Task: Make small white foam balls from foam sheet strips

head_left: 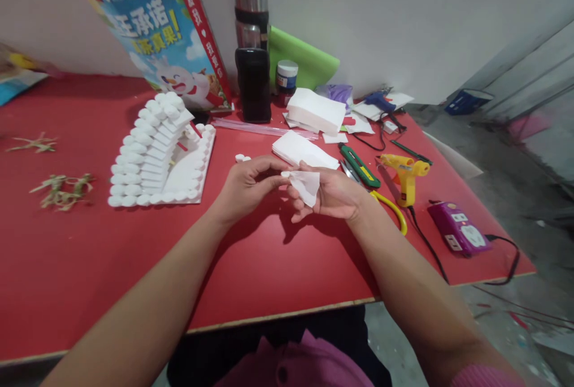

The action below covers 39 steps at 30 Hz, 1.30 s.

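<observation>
Both my hands meet above the red table (89, 255) on a thin white paper sheet (307, 185). My left hand (249, 186) pinches the sheet's rolled left end with thumb and fingers closed. My right hand (332, 195) lies palm up under the sheet, fingers curled around its hanging corner. Just behind the hands rests a stack of white paper sheets (300, 151). To the left stands a white model house (159, 154) built of small paper rolls on a white base.
A yellow glue gun (406, 174), green utility knife (359, 165), yellow-handled scissors (388, 204) and a purple power strip (457, 228) lie right of the hands. A black and steel flask (252, 52), a paint jar (286, 79), a white block (316, 110) and a printed box (165, 34) stand at the back. Dried plant bits (63, 189) lie at the left.
</observation>
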Tool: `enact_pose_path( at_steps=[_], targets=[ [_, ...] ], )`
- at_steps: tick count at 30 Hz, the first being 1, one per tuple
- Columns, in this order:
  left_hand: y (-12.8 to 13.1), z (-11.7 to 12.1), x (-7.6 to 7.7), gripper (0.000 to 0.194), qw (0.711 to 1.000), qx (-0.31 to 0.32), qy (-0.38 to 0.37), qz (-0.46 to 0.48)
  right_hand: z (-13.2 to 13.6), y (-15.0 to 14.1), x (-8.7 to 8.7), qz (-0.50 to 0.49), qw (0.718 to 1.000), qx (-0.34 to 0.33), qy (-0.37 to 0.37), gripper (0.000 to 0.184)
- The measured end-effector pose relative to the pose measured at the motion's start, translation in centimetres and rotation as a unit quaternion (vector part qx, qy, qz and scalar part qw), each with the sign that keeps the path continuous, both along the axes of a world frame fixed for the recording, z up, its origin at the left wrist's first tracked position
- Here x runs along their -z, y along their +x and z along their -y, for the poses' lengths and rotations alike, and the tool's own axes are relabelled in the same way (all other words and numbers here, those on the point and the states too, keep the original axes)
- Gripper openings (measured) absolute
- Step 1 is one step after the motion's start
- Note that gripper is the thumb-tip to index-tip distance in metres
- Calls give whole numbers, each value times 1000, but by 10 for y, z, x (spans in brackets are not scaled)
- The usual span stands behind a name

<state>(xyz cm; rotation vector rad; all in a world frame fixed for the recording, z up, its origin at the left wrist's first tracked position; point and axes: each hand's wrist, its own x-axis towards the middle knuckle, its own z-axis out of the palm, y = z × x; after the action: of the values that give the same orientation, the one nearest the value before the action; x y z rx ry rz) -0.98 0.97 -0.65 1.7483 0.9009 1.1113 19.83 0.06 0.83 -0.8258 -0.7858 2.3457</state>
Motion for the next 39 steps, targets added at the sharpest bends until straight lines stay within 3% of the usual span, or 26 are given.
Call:
enact_pose_path(
  at_steps=[10, 17, 20, 25, 32, 34, 39],
  targets=[
    [1, 0, -4, 13, 1000, 13, -22, 11, 5, 4, -3, 8, 999, 13, 51, 18],
    [3, 2, -5, 14, 997, 11, -72, 35, 5, 8, -4, 83, 986, 19, 144, 36],
    [3, 2, -2, 16, 994, 0, -92, 51, 9, 3, -4, 197, 939, 84, 268, 32],
    [4, 0, 3, 17, 991, -12, -108, 79, 17, -7, -5, 397, 774, 162, 466, 26],
    [8, 2, 10, 25, 982, -30, -145, 119, 21, -13, 4, 488, 629, 192, 574, 17],
    [9, 1, 11, 26, 979, -29, -144, 142, 22, -14, 3, 481, 621, 192, 588, 15],
    [6, -2, 8, 29, 977, -11, -130, 169, 25, -11, -6, 427, 648, 137, 615, 16]
  ],
)
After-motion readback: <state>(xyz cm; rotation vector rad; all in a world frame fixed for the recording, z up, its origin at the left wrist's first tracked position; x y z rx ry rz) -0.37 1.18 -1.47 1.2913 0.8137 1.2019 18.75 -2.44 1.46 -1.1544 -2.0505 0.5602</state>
